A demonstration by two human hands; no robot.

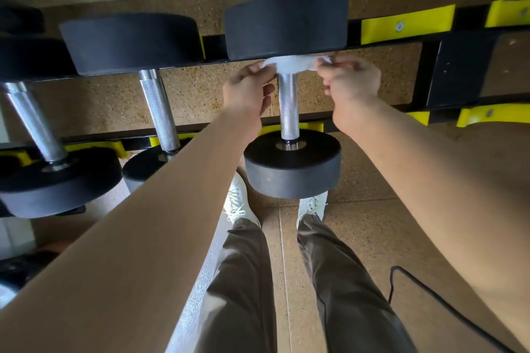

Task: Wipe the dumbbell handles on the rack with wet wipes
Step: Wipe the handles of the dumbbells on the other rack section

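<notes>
Item: wet wipe [289, 62], white, stretched as a band across the far end of the knurled steel handle [288, 106] of the rightmost dumbbell [292, 163], tight under its far weight head [286, 26]. Holders: left hand [246, 86] pinches the wipe's left end between thumb and curled fingers; right hand [348, 77] pinches the right end likewise. The hands sit level, one on either side, with the handle between them. Whether the wipe runs over or behind the bar cannot be told. Location: the dumbbell lies across the black rack with yellow cradles [407, 24], its handle running toward the viewer. Step in hand, by judgement: wiping this handle, begun at its far end; the bare length below the wipe looks not yet covered. Next move calls for a taut band drawn down the bar toward the near head, both hands travelling together so the wipe does not slip off. Also on the rack, to the left: two further handles [159, 106] [34, 120], no wipe on them, apparently awaiting their turn.
</notes>
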